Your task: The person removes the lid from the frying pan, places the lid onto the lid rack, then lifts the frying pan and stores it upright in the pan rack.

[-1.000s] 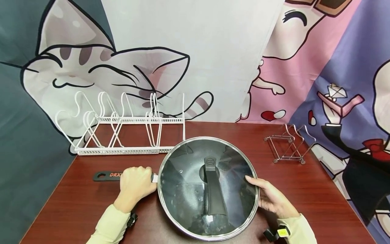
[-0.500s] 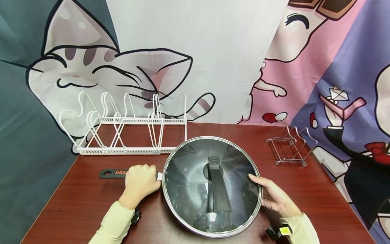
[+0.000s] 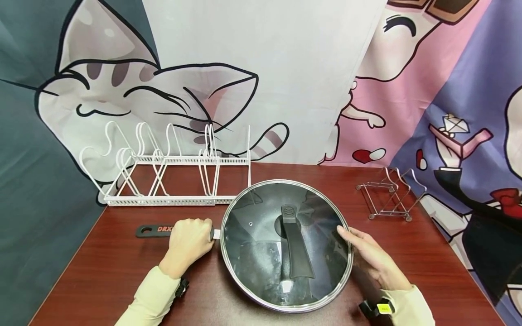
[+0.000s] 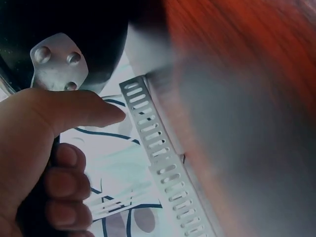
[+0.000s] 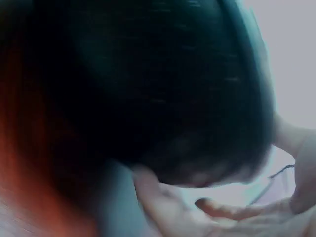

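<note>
Cartoon pictures cover the cloth (image 3: 306,81) behind the red-brown table (image 3: 102,280). Near its far left corner stands a white rack (image 3: 159,200), and near its far right corner a little metal rack (image 3: 389,213). Between the table's left and right edges, close to the near edge, is the black pan (image 4: 103,24) with its glass lid (image 3: 261,253) on. It has just gone a tiny bit toward the right edge. My left hand (image 3: 189,242) is wrapped tight around the handle (image 3: 152,231). My right hand (image 3: 375,260) has shifted too, its thumb on the lid's edge; it's too blurry to tell if it squeezes. So pan and lid are together, with both hands on them. I can't tell if the pan touches the table.
</note>
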`<control>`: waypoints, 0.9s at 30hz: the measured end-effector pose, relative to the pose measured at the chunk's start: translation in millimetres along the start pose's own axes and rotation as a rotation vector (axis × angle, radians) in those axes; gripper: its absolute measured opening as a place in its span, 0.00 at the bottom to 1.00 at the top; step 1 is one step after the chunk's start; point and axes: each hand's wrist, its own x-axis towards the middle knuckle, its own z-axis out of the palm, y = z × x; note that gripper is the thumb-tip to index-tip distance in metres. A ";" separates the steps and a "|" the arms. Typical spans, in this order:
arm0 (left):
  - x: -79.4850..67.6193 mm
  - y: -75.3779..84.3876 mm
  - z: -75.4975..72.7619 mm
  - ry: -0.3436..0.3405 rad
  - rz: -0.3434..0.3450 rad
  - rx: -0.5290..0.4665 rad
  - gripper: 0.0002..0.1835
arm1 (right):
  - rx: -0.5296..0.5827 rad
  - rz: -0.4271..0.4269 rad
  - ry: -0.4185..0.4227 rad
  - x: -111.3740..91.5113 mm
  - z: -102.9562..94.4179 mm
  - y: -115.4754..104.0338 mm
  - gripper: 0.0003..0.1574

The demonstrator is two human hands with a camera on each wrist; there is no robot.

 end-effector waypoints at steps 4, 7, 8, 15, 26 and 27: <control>-1.6 -2.9 -1.9 -0.008 0.050 -0.027 0.11 | -0.217 -0.138 0.180 2.0 -16.8 -3.4 0.30; -0.7 -5.9 -5.1 -0.051 0.073 -0.039 0.11 | -0.349 -0.205 0.278 -0.8 -13.9 -16.5 0.32; 0.4 -7.1 -6.4 -0.075 0.077 -0.047 0.11 | -0.369 -0.195 0.318 -5.5 -3.0 -26.7 0.32; 9.8 -12.1 -11.6 -0.222 0.049 -0.107 0.10 | -0.353 -0.190 0.232 -25.0 64.8 -73.8 0.28; 10.1 -10.6 -12.4 -0.256 0.022 -0.088 0.14 | 0.116 0.150 -0.390 2.6 92.4 -70.6 0.42; 10.4 -10.6 -12.4 -0.252 0.023 -0.087 0.14 | 0.133 0.157 -0.408 5.2 95.0 -68.6 0.43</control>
